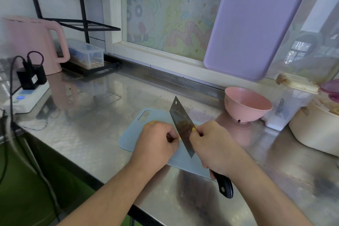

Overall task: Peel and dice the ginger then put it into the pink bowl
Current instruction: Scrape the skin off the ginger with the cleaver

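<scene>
the left hand (157,139), at lower centre of the frame, has its fingers curled down over the yellowish ginger root (152,122), pinning it to the pale blue plastic cutting board (132,137). only small parts of the ginger show: a rounded edge above the knuckles and a sliver beside the blade. curled fingertips likely keep the nails back from the edge while holding the piece steady.

the right hand (214,148) grips the broad steel cleaver with black riveted handle (183,126) close to the blade, thumb and forefinger pinching the blade's sides, remaining fingers wrapped on the handle. this pinch probably gives control for fine cuts. the blade stands edge-down just right of the left knuckles, tip pointing toward upper centre.

the round pink bowl (247,104) stands on the stainless steel counter (82,134), right of centre, near the board but apart from it, within easy reach for transfer. whether it holds anything cannot be told.

judged state: cutting in progress; nothing seen moved to the bowl.

a small yellow mark sits on the blade near the forefinger; unreadable. no other legible writing.
</scene>
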A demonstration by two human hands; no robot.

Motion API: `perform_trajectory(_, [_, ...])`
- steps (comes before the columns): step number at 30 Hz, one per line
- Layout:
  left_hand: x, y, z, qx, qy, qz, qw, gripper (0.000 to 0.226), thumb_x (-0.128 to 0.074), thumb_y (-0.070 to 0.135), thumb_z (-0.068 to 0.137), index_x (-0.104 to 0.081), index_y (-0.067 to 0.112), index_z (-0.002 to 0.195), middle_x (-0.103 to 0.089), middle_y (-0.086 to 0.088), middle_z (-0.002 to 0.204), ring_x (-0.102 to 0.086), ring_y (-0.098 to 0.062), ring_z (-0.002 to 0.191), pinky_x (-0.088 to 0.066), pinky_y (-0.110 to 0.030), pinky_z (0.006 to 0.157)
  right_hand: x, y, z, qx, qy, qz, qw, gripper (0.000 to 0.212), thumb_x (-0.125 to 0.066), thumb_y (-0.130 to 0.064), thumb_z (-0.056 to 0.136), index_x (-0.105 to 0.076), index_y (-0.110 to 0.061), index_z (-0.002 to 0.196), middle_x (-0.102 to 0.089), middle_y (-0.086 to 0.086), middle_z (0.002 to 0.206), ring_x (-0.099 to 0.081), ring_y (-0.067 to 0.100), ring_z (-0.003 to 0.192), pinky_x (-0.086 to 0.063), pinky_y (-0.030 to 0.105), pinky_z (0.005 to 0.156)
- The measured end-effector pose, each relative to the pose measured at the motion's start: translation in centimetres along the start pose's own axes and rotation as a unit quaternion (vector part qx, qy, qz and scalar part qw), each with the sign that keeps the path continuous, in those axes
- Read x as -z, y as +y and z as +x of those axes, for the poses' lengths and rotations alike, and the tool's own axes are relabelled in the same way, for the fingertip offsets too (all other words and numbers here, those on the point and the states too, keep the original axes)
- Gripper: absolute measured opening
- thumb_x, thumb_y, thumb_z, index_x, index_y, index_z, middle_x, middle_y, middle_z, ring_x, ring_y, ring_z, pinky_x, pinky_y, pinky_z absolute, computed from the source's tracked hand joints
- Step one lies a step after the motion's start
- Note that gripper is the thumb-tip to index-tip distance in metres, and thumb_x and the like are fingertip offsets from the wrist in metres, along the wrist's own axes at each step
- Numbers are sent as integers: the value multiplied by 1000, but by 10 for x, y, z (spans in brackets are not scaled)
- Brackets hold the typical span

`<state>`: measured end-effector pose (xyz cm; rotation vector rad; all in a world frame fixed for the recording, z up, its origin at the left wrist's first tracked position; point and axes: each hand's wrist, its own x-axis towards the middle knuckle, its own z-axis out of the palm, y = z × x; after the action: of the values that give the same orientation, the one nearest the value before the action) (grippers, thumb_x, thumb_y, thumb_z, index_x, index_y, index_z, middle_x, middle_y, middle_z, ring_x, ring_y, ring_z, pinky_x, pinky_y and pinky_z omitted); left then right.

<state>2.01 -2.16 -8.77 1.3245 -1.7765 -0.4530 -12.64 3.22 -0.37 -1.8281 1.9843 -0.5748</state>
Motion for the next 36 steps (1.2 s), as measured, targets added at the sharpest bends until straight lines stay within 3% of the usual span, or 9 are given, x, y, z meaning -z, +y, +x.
perform_trajectory(2, [0, 0, 0, -2, -2, 5, 1000, 10, -77, 14, 77, -77, 23, 73, -71, 13, 73, -64, -3, 77, -55, -30, 72, 0, -3, -1, 3, -12, -12, 1000, 34, -45, -23, 101, -47, -16, 68, -52, 1, 61, -54, 23, 58, -48, 26, 56])
perform_trajectory(13, [0, 2, 0, -16, 10, 39, 999, 8, -77, 19, 79, -76, 24, 73, -67, 13, 72, -59, -4, 75, -44, -15, 64, -2, -5, -4, -8, -53, -60, 997, 34, -42, -18, 101, -40, -17, 67, -46, -1, 64, -41, 13, 53, -38, 20, 53])
perform_trajectory(21, [1, 2, -1, -6, -5, 8, 1000, 10, -77, 16, 80, -76, 25, 77, -68, 15, 72, -64, -1, 74, -56, -26, 71, -3, 0, 1, -24, -30, -11, 999, 32, -42, -23, 100, -48, -15, 70, -52, 2, 61, -49, 16, 50, -46, 26, 52])
perform_trajectory(28, [0, 0, -1, -2, -3, -1, 1000, 11, -77, 15, 83, -76, 24, 77, -69, 14, 75, -65, -1, 78, -57, -27, 74, 5, 2, -4, -34, 0, 43, 998, 27, -45, -15, 94, -40, -8, 68, -49, 12, 53, -38, 14, 26, -33, 22, 37])
perform_trajectory(33, [0, 2, -1, -3, -2, 3, 1000, 11, -75, 14, 81, -76, 24, 77, -69, 13, 75, -64, -1, 77, -56, -24, 73, 5, -2, -5, -9, -17, -4, 1000, 35, -43, -24, 101, -48, -15, 67, -54, 2, 60, -54, 23, 55, -48, 27, 53])
perform_trajectory(36, [0, 0, 0, -10, 0, 17, 1000, 11, -74, 14, 80, -75, 23, 76, -68, 12, 75, -63, -2, 78, -55, -27, 72, 4, -4, -5, -9, -26, -10, 1000, 35, -43, -25, 101, -48, -16, 67, -53, 2, 61, -53, 21, 55, -49, 26, 54])
